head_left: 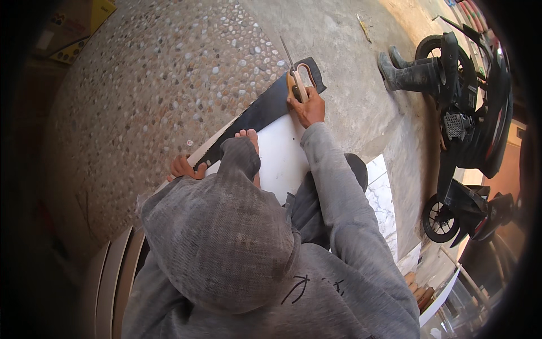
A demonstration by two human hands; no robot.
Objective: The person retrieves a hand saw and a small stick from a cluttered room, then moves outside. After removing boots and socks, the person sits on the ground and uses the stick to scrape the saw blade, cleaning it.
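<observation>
A handsaw (261,106) with a dark blade and an orange-and-black handle lies slantwise in front of me, its teeth facing up and left. Along the toothed edge runs a pale strip (213,139), partly under the blade. My left hand (187,168) is closed round the saw's narrow tip, thumb on the blade. Beside the saw's handle, my right hand (311,109) grips the pale wooden handle of a thin dark file (301,86), which points away from me. My bare foot (249,135) rests at the blade's lower edge, on a white board (279,152).
Pebbled floor (169,85) stretches left, smooth concrete (344,73) right. Rubber boots (409,73) stand near a black motorbike (468,124). A marble-patterned sheet (381,192) lies right of my knee. A yellow-and-dark box (73,31) sits far left; curved brown panels (116,277) are near left.
</observation>
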